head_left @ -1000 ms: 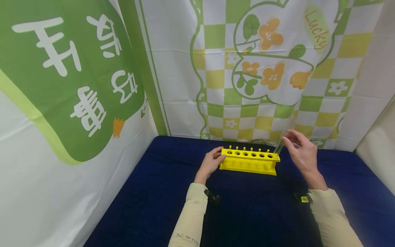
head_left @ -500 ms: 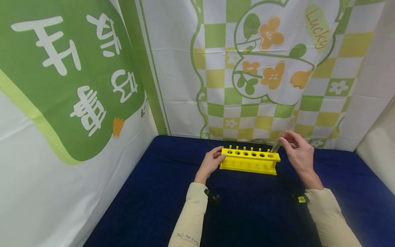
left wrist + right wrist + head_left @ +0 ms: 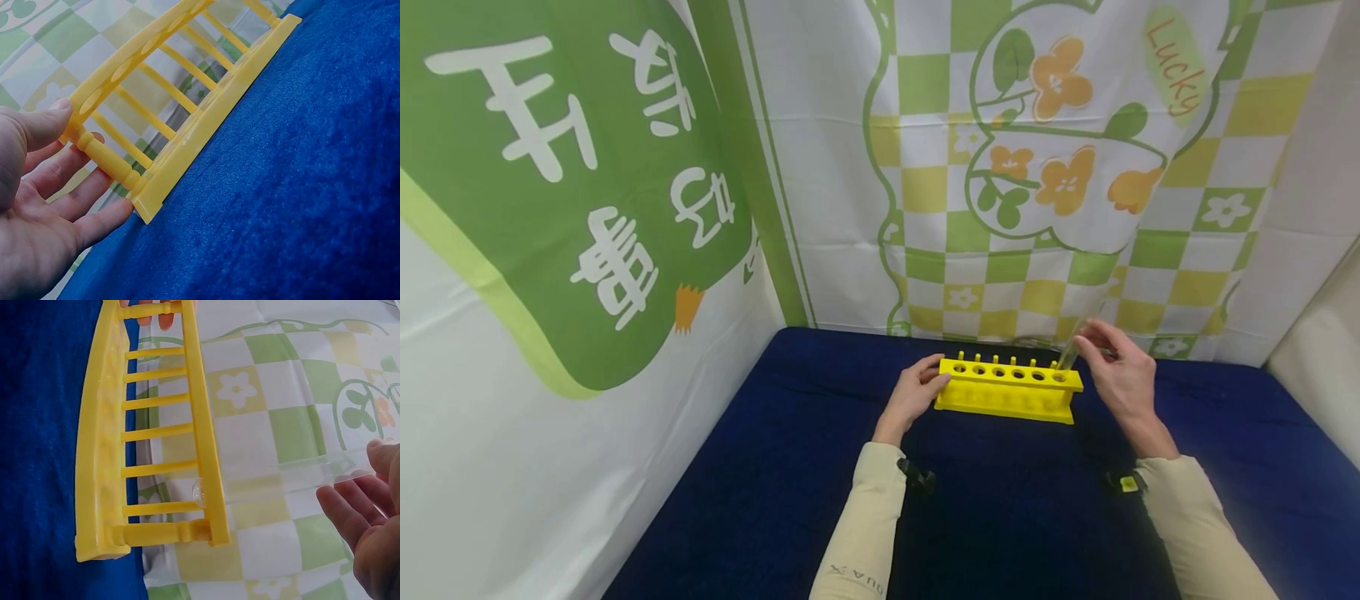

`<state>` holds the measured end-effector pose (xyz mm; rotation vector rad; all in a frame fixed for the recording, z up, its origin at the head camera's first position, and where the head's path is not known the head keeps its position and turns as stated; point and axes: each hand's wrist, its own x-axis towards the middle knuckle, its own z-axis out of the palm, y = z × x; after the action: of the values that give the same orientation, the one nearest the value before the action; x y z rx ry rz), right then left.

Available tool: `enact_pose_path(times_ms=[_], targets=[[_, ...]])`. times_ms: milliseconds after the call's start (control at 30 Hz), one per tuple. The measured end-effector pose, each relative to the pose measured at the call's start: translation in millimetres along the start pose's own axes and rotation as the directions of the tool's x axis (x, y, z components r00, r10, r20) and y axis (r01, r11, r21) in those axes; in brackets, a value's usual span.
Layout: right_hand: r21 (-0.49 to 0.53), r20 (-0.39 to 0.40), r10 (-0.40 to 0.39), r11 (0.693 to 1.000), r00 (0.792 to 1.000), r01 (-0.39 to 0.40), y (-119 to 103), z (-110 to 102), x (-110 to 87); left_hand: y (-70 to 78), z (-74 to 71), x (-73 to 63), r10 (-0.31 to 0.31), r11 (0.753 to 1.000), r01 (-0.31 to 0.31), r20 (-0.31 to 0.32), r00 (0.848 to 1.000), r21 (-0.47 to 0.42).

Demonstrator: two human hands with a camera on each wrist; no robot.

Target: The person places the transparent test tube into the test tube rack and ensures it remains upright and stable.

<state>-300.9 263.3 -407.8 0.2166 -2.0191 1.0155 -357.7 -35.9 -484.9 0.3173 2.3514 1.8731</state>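
A yellow test tube rack (image 3: 1007,392) stands on the dark blue cloth, a row of holes along its top plate. At its left end my left hand (image 3: 913,396) holds it, the thumb (image 3: 47,125) on the top plate and the fingers beside the end post. My right hand (image 3: 1120,371) pinches a clear glass test tube (image 3: 1072,343) near its upper part. The tube leans to the right over the rightmost hole. In the right wrist view its rounded bottom (image 3: 199,492) pokes just through the top plate, above the base.
Dark blue cloth (image 3: 820,433) covers the table. Behind it hangs a green and white checked curtain (image 3: 925,208), and a white and green printed sheet (image 3: 625,400) closes off the left side. Upright pegs (image 3: 996,361) line the rack's back edge.
My right hand has moved left with the test tube, and the tube's lower end has entered the rightmost hole. The left hand and the rack have stayed in place.
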Motion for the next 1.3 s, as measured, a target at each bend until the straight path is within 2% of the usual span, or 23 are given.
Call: enact_pose_path(times_ms=[433, 933, 1300], targets=[[-0.038, 0.003, 0.026, 0.999, 1.000, -0.026, 7.4, 7.4, -5.9, 0.9, 0.9, 0.6, -0.026, 1.000, 0.026, -0.014, 1.000, 0.002], [-0.051, 0.010, 0.038, 0.998, 0.999, -0.037, 11.8, 10.7, -4.4, 1.7, 0.7, 1.7, -0.014, 1.000, 0.014, -0.002, 1.000, -0.012], [-0.074, 0.044, 0.081, 0.994, 0.996, -0.078, 14.0, 15.3, -9.4, -0.5, 0.7, 1.1, -0.013, 1.000, 0.013, -0.007, 1.000, -0.009]])
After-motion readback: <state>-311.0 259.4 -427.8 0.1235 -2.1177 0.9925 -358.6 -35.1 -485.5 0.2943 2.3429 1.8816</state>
